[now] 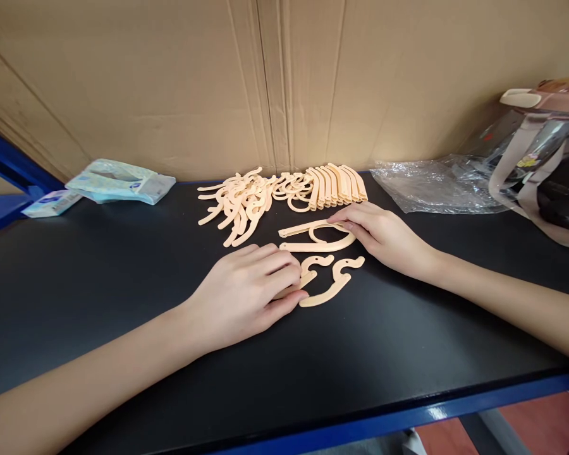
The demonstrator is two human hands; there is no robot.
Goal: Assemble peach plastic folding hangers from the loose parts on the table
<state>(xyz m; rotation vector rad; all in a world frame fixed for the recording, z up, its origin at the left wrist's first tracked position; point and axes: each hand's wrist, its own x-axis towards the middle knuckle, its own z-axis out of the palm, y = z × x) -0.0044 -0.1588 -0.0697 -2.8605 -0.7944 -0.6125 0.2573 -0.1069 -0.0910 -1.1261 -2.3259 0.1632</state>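
Observation:
My left hand [253, 287] is closed, its bent fingers and thumb around the near end of a beige hook-shaped plastic piece [309, 273]. A second hook-shaped piece [329, 294] lies flat on the black table, close to the thumb tip. My right hand [382, 237] pinches the far edge of a beige curved strip [303, 228] between fingertips and thumb. In front of that strip lies a similar curved strip [313, 247], its right end partly hidden by my right thumb. A thin beige ring [315, 235] shows between the two strips.
Behind my hands are a loose heap of hook-shaped pieces [241, 205], several rings [294, 185] and a row of curved strips [336, 186]. Tissue packs [121, 181] lie left. A clear plastic bag [424, 183] and a strapped bottle [545, 120] are right. Cardboard [171, 82] stands behind.

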